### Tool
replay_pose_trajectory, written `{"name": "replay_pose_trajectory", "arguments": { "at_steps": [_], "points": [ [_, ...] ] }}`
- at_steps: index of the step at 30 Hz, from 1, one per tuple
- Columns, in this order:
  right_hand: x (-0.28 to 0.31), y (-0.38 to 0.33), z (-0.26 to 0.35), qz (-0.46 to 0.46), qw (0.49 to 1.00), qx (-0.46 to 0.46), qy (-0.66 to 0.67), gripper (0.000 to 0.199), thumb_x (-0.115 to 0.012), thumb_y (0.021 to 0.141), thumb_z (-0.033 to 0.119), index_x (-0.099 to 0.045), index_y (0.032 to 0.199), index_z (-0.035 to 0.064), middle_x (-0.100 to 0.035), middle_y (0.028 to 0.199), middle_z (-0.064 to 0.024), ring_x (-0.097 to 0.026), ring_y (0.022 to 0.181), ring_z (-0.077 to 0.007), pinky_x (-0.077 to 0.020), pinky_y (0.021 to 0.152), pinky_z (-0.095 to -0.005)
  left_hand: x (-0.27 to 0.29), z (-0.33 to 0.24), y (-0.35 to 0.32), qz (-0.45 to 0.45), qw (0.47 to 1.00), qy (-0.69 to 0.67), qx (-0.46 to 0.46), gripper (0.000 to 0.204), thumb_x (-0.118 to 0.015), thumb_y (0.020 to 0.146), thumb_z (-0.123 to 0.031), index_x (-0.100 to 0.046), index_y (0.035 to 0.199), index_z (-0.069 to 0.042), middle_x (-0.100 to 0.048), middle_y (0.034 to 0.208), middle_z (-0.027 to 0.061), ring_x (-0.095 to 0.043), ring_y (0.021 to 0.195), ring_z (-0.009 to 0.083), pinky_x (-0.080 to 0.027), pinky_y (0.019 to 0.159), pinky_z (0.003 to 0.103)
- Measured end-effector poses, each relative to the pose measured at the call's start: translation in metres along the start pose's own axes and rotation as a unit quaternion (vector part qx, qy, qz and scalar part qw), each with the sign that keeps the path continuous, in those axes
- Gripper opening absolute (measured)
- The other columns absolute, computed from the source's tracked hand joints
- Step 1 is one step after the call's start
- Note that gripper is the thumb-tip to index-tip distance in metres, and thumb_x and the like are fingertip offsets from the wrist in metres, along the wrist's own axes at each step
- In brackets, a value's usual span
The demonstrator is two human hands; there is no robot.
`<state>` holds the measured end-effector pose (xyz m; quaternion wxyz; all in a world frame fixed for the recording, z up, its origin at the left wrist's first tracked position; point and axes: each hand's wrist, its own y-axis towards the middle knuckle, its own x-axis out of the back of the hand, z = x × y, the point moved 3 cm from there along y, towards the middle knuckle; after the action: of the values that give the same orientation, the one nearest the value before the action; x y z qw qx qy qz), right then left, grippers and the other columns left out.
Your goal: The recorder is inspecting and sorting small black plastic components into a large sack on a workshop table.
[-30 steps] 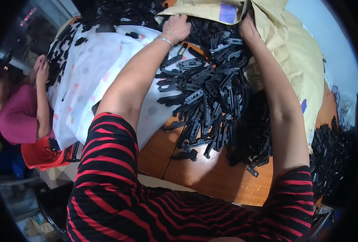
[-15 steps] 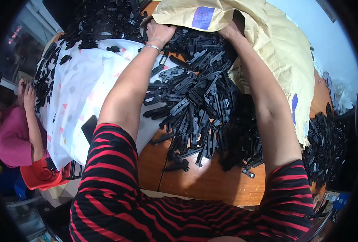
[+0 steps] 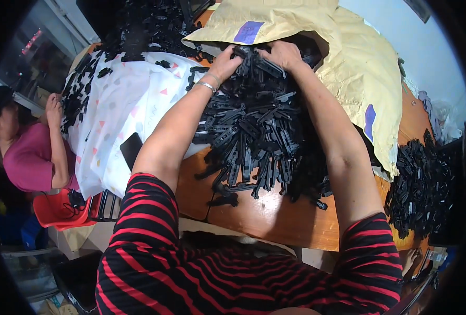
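Both hands are at the mouth of a large tan paper sack (image 3: pixel 353 52) with purple patches. My left hand (image 3: pixel 225 65), a bracelet on its wrist, is closed on the near side of a bunch of long black plastic parts (image 3: pixel 259 65). Opposite it, my right hand (image 3: pixel 284 55) presses its fingers around the same bunch. Below the hands a heap of similar slim black parts (image 3: pixel 248 131) spreads over the brown wooden table (image 3: pixel 275 226). The inside of the sack is mostly dark and hidden.
A white patterned plastic sheet (image 3: pixel 122 105) covers the left side, with a dark phone-like slab (image 3: pixel 131 151) on it. More black parts lie at the far left and in a right-hand pile (image 3: pixel 419 189). Another person (image 3: pixel 31 152) sits left, near a red plastic stool (image 3: pixel 60 211).
My hands have come out from under the sack's flap and closer together, now with a bunch of black parts between them. The view has shifted slightly.
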<state>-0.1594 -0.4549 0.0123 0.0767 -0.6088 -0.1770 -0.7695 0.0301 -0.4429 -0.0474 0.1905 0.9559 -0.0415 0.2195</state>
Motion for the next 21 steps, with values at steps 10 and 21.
{"name": "replay_pose_trajectory", "arguments": {
  "at_steps": [10, 21],
  "points": [
    [0.013, -0.072, 0.032, -0.032, 0.986, 0.083, 0.139, 0.057, -0.056, 0.083, 0.055, -0.063, 0.12, 0.0121, -0.064, 0.117, -0.0175, -0.058, 0.11, -0.0349, -0.0456, 0.095, -0.0414, 0.014, -0.054, -0.062, 0.097, 0.992, -0.047, -0.06, 0.038, -0.063, 0.085, -0.013, -0.051, 0.12, -0.004, -0.058, 0.099, 0.0021, -0.055, 0.089, 0.0121, -0.046, 0.083, 0.027],
    [0.015, -0.157, 0.054, -0.067, 0.976, 0.198, 0.065, 0.05, -0.06, 0.086, 0.044, -0.061, 0.121, 0.0092, -0.056, 0.128, -0.012, -0.055, 0.113, -0.0345, -0.0384, 0.101, -0.0435, 0.024, -0.116, -0.163, 0.028, 0.967, 0.217, -0.127, 0.039, -0.065, 0.087, -0.028, -0.058, 0.119, -0.007, -0.06, 0.119, 0.0126, -0.055, 0.112, 0.0304, -0.043, 0.098, 0.038]
  ]
}}
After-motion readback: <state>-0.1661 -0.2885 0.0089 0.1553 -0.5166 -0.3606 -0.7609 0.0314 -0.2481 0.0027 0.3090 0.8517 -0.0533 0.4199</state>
